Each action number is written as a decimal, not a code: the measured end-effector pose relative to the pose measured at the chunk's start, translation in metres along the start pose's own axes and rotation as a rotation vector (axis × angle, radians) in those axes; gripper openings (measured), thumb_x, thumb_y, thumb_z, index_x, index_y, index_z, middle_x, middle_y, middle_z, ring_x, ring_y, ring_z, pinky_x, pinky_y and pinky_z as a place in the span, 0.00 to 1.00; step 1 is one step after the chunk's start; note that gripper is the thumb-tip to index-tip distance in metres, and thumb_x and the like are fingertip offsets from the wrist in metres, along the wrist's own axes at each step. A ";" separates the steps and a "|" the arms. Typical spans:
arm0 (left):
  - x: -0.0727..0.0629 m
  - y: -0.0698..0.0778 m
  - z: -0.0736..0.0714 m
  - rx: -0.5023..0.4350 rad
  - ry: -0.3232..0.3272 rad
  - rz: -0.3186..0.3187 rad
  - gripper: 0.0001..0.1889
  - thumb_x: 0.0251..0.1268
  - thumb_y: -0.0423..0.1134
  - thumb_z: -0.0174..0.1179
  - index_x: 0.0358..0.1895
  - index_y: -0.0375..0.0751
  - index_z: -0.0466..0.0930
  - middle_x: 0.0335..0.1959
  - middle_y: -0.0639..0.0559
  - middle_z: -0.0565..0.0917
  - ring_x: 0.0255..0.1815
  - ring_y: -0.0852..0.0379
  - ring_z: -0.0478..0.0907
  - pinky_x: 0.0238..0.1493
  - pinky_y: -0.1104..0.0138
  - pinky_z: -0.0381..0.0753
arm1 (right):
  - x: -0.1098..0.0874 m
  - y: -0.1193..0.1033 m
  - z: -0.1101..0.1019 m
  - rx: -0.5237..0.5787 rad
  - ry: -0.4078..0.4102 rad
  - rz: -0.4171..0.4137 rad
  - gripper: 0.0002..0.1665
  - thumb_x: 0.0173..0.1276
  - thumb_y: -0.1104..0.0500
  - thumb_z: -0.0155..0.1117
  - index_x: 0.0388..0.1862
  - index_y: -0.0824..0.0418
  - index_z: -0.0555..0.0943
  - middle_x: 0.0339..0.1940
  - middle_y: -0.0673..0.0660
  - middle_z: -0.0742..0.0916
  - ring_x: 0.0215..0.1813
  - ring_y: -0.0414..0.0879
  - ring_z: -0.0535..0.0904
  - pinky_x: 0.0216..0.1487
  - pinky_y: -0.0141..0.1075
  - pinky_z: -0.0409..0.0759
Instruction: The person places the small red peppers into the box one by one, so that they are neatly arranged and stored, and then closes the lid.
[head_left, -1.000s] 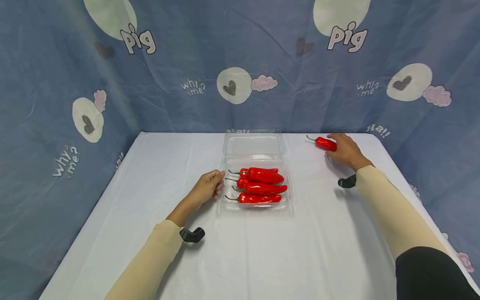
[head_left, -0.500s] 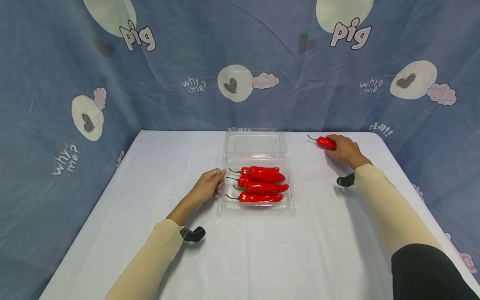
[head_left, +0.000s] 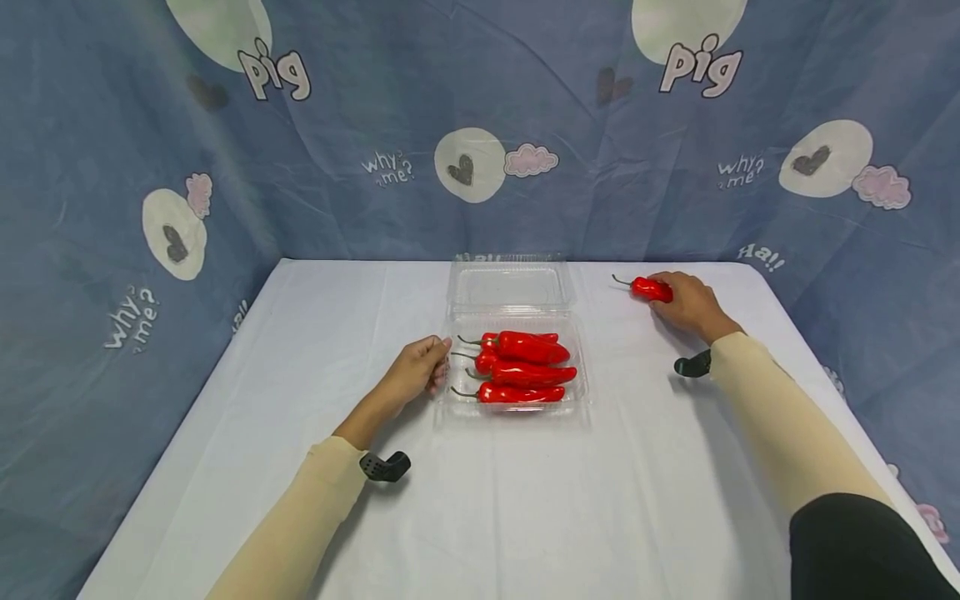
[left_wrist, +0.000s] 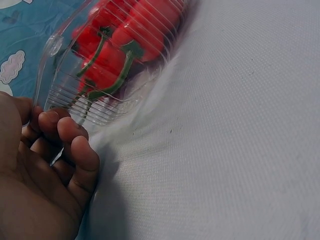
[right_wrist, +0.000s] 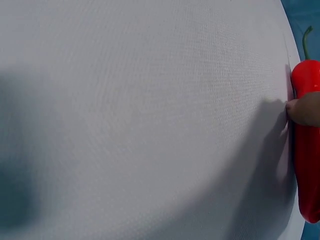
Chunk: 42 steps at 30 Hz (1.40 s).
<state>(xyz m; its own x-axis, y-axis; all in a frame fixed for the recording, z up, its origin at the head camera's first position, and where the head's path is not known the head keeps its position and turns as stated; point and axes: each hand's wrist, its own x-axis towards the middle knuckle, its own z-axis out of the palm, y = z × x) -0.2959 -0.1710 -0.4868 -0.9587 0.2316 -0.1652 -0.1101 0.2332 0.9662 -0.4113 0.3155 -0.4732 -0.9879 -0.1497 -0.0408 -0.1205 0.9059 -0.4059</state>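
Note:
A clear plastic clamshell box (head_left: 582,400) lies with its lid (head_left: 510,288) folded back, several red chili peppers (head_left: 528,374) inside it, stems to the left. My left hand (head_left: 411,371) pinches the box's left rim between thumb and fingers; in the left wrist view the fingertips (left_wrist: 70,129) curl at the ribbed wall beside the green stems. Far to the right, my right hand (head_left: 688,302) grips a single red chili pepper (head_left: 649,289) near the table's back edge. Its stem points left, and the hand covers its other end. In the right wrist view a thumb lies across this pepper (right_wrist: 307,160).
A white cloth (head_left: 495,508) covers the table. Blue printed fabric (head_left: 337,217) hangs right behind its back edge and along both sides. The open lid reaches close to the back edge. Dark wrist devices (head_left: 385,467) sit on both wrists.
The right hand stays around the pepper at the back right, with only a slight shift. My left hand keeps its hold on the box rim, and the peppers inside lie as before.

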 end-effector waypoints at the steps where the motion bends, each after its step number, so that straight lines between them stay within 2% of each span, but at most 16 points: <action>1: 0.000 0.000 0.000 0.000 0.002 0.002 0.25 0.79 0.55 0.50 0.29 0.38 0.66 0.21 0.51 0.70 0.20 0.58 0.67 0.21 0.69 0.71 | -0.001 0.000 0.000 0.001 0.003 -0.003 0.33 0.69 0.59 0.62 0.72 0.64 0.68 0.68 0.73 0.73 0.68 0.70 0.66 0.68 0.66 0.58; 8: 0.000 0.001 0.001 0.007 0.007 0.020 0.25 0.79 0.56 0.50 0.28 0.39 0.65 0.21 0.52 0.70 0.20 0.59 0.67 0.21 0.69 0.72 | -0.004 -0.007 -0.001 0.053 0.006 -0.013 0.34 0.69 0.59 0.65 0.72 0.62 0.69 0.70 0.71 0.73 0.68 0.67 0.67 0.69 0.64 0.61; 17: 0.000 0.001 0.001 -0.002 0.008 0.020 0.25 0.79 0.55 0.50 0.27 0.39 0.65 0.21 0.52 0.70 0.20 0.59 0.67 0.21 0.69 0.72 | -0.009 -0.023 0.001 0.099 0.039 -0.070 0.32 0.69 0.60 0.64 0.71 0.63 0.70 0.68 0.70 0.74 0.66 0.66 0.68 0.68 0.61 0.66; 24: 0.001 0.001 0.000 0.004 -0.009 0.011 0.25 0.81 0.54 0.48 0.29 0.36 0.66 0.22 0.51 0.70 0.20 0.58 0.67 0.21 0.68 0.72 | -0.015 -0.034 0.005 0.149 0.040 -0.062 0.33 0.69 0.59 0.66 0.72 0.59 0.70 0.67 0.66 0.75 0.65 0.63 0.69 0.66 0.58 0.70; 28: 0.001 0.001 0.000 0.002 -0.015 0.006 0.25 0.82 0.52 0.47 0.30 0.34 0.67 0.22 0.51 0.71 0.20 0.57 0.67 0.22 0.66 0.72 | -0.018 -0.038 0.006 0.162 0.042 -0.085 0.33 0.68 0.60 0.67 0.72 0.60 0.71 0.68 0.66 0.75 0.65 0.64 0.69 0.66 0.59 0.70; 36: -0.001 0.001 0.001 0.006 0.015 0.024 0.24 0.80 0.54 0.49 0.28 0.39 0.66 0.21 0.52 0.70 0.20 0.59 0.67 0.21 0.69 0.72 | -0.027 -0.044 0.007 0.224 0.065 -0.120 0.32 0.68 0.62 0.67 0.70 0.59 0.72 0.68 0.65 0.75 0.63 0.62 0.71 0.66 0.59 0.71; 37: -0.003 0.005 0.002 0.007 0.013 0.024 0.24 0.81 0.53 0.49 0.28 0.37 0.66 0.21 0.51 0.70 0.20 0.58 0.67 0.21 0.68 0.72 | -0.028 -0.045 0.007 0.232 0.069 -0.126 0.31 0.68 0.62 0.68 0.70 0.59 0.73 0.68 0.65 0.76 0.63 0.62 0.71 0.65 0.59 0.71; 42: -0.002 0.005 0.001 0.003 -0.001 0.020 0.24 0.81 0.52 0.48 0.30 0.33 0.66 0.22 0.51 0.70 0.20 0.58 0.67 0.21 0.68 0.72 | -0.038 -0.054 0.009 0.239 0.098 -0.169 0.30 0.68 0.62 0.69 0.69 0.59 0.74 0.65 0.64 0.78 0.60 0.60 0.74 0.64 0.57 0.74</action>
<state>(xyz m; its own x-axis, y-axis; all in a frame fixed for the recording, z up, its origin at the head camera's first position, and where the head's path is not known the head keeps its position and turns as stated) -0.2942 -0.1688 -0.4815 -0.9604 0.2372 -0.1464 -0.0904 0.2317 0.9686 -0.3669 0.2687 -0.4577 -0.9620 -0.2407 0.1290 -0.2687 0.7509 -0.6033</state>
